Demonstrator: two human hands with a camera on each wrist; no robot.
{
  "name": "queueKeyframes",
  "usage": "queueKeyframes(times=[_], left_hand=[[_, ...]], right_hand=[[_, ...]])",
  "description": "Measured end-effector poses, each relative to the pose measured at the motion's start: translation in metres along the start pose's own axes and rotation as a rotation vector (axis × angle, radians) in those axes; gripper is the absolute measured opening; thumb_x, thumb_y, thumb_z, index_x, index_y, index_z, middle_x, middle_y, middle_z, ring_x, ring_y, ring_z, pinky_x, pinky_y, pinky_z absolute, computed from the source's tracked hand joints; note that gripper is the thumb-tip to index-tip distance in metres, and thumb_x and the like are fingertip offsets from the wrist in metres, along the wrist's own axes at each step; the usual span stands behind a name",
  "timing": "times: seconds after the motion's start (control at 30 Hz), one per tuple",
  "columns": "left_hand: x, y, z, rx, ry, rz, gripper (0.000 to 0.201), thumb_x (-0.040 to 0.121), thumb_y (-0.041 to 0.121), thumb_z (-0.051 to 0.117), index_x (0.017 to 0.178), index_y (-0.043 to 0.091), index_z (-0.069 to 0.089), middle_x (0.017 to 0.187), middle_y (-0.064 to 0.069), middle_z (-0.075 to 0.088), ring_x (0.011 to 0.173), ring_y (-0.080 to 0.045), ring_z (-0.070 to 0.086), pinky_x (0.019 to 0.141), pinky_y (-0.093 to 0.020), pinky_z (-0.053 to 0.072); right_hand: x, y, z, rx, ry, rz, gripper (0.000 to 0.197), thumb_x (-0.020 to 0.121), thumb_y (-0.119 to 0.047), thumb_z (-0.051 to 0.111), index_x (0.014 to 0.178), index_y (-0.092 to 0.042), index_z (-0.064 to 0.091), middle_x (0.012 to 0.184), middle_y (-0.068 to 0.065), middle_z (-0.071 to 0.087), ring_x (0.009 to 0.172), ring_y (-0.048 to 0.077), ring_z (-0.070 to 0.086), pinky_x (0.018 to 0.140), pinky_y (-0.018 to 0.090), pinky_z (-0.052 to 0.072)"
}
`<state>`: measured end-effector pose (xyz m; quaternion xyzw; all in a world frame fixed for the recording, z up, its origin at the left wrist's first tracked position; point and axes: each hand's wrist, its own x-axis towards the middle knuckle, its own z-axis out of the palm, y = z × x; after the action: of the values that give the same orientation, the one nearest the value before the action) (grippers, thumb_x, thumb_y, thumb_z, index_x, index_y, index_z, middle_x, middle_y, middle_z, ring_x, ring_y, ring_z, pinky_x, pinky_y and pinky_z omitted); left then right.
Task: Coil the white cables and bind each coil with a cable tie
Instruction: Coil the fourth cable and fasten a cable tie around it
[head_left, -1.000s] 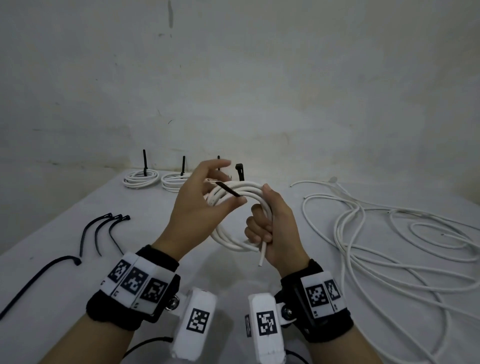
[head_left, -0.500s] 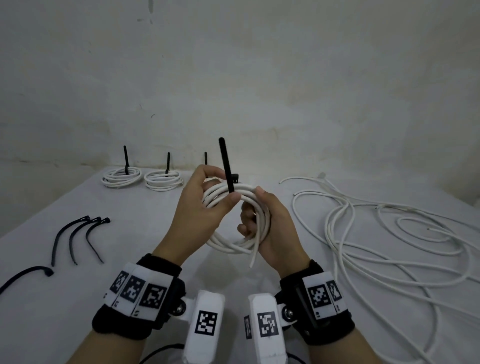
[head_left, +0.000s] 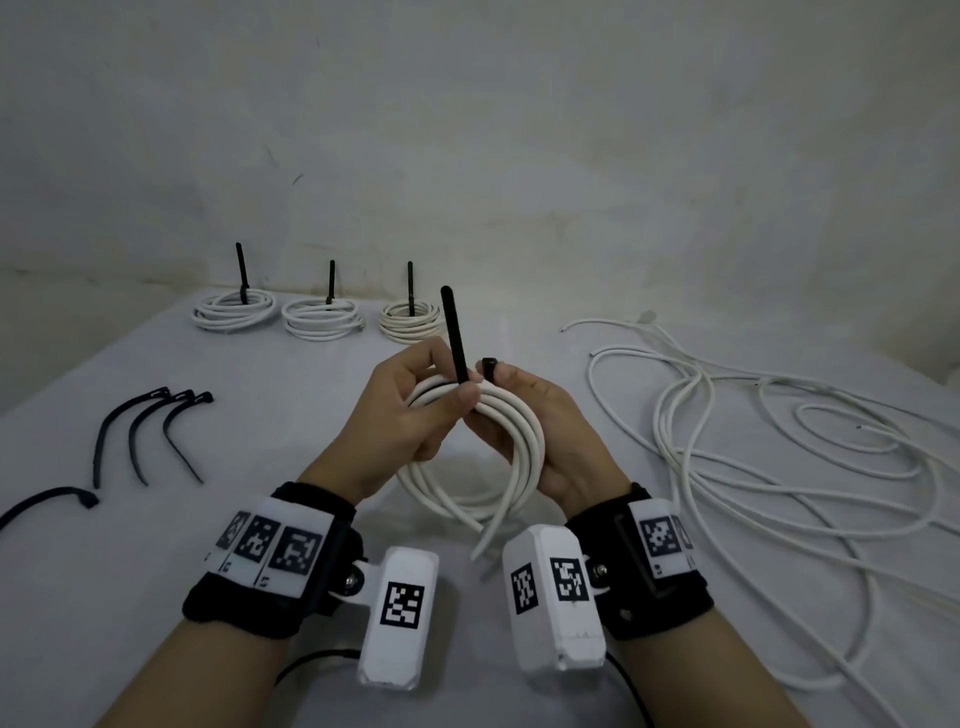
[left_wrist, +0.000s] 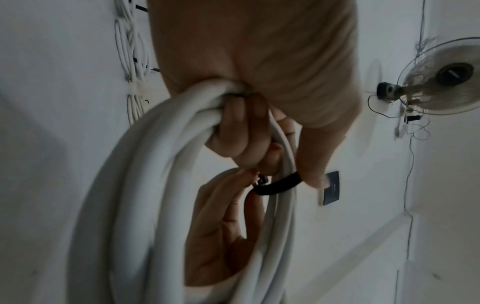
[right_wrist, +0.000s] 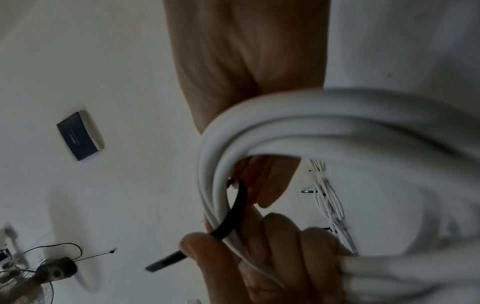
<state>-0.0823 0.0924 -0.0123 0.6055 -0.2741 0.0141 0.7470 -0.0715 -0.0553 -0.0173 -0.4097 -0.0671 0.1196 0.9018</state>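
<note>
The left hand (head_left: 400, 415) is curled round the top of a white cable coil (head_left: 483, 457), thumb and forefinger pinching a black cable tie (head_left: 453, 332) whose free tail stands almost straight up, tilted slightly left. The right hand (head_left: 540, 431) grips the coil's right side, its fingertips at the tie's square head (head_left: 489, 364) just beside the tail. The coil is held above the grey table (head_left: 291, 426), its ring roughly upright, one loose end (head_left: 491, 530) pointing down toward the person. To the right sprawls a loose tangle of white cable (head_left: 779, 457). Three bound coils (head_left: 322, 317) lie in a row at the far edge, ties pointing upward. Spare ties (head_left: 150, 431) lie at left.
</note>
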Motion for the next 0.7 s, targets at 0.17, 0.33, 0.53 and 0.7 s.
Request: queueKeyframes(times=[0.17, 0.33, 0.53, 0.7], left_hand=[[0.000, 0.002, 0.002, -0.057, -0.030, -0.025, 0.090, 0.054, 0.059, 0.082, 0.090, -0.014, 0.044, 0.048, 0.003, 0.034, 0.037, -0.006, 0.023, 0.037, -0.011, 0.022], [-0.002, 0.001, 0.006, -0.079, -0.061, -0.075, 0.062, 0.056, 0.055, 0.082, 0.073, 0.004, 0.052, 0.050, 0.006, 0.044, 0.039, -0.004, 0.025, 0.037, -0.010, 0.020], [-0.001, 0.002, 0.008, -0.067, -0.026, -0.143, 0.024, 0.065, 0.032, 0.068, 0.049, 0.023, 0.052, 0.046, 0.003, 0.034, 0.037, -0.006, 0.022, 0.038, -0.010, 0.018], [-0.003, 0.005, 0.007, -0.064, -0.090, -0.165, 0.025, 0.069, 0.024, 0.067, 0.048, 0.024, 0.053, 0.041, 0.007, 0.039, 0.033, -0.003, 0.023, 0.038, -0.011, 0.015]], right_hand=[[0.002, 0.001, 0.000, -0.036, -0.015, -0.043, 0.022, 0.075, -0.019, 0.058, 0.090, -0.004, 0.059, 0.074, 0.008, 0.065, 0.065, 0.017, 0.066, 0.066, 0.028, 0.058], [0.005, 0.000, -0.006, -0.020, -0.017, -0.101, 0.020, 0.082, -0.023, 0.052, 0.088, -0.005, 0.055, 0.066, 0.002, 0.058, 0.060, 0.012, 0.057, 0.059, 0.025, 0.054], [-0.003, -0.007, -0.003, -0.100, -0.062, -0.227, 0.019, 0.086, -0.022, 0.051, 0.092, -0.005, 0.055, 0.070, 0.001, 0.056, 0.067, 0.015, 0.048, 0.061, 0.027, 0.048], [-0.012, -0.010, 0.006, -0.269, -0.161, -0.259, 0.017, 0.083, -0.016, 0.049, 0.091, -0.004, 0.057, 0.060, -0.001, 0.057, 0.057, 0.008, 0.054, 0.058, 0.020, 0.050]])
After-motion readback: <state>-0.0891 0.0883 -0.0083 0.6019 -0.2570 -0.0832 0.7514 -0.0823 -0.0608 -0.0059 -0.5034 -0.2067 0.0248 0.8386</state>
